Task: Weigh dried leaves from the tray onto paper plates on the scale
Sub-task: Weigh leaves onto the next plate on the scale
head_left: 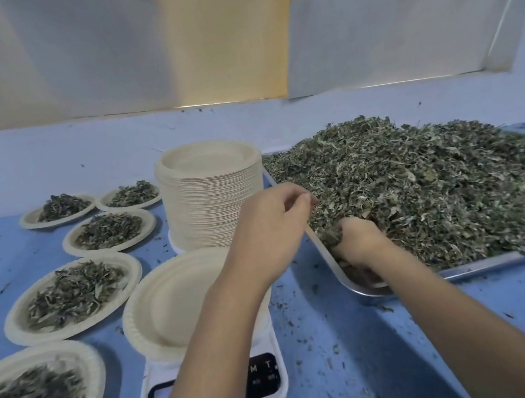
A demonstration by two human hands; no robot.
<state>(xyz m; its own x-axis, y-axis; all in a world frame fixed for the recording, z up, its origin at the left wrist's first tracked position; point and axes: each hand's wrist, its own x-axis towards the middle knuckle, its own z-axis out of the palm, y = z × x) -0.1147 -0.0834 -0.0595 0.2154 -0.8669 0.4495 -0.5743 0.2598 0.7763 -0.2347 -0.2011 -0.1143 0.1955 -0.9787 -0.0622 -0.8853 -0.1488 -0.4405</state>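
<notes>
Over on the right, a shallow shiny metal tray [507, 257] carries a loose, crumbly heap of grey-green dried leaves [425, 185], flaky and mixed with thin stems. The right hand [358, 238] is dug into the near left edge of that heap, its fingers curled into the leaves around a clump. The left hand [269, 229] hovers just beside it at the tray's left rim, with fingers curled and the thumb against the fingertips. I cannot tell whether it pinches anything.

Lower centre, a round, ribbed, cream paper plate [174, 304] sits bare on a white plastic digital scale [265, 377] with a dark glossy panel, partly hidden by the left forearm. Behind it rises a tall, neat stack of plates [213, 203] of the same kind. Five filled plates [13, 329] curve along the left side, each holding a small mound of leaves. Everything rests on a matte blue tabletop [350, 358] speckled with leaf crumbs.
</notes>
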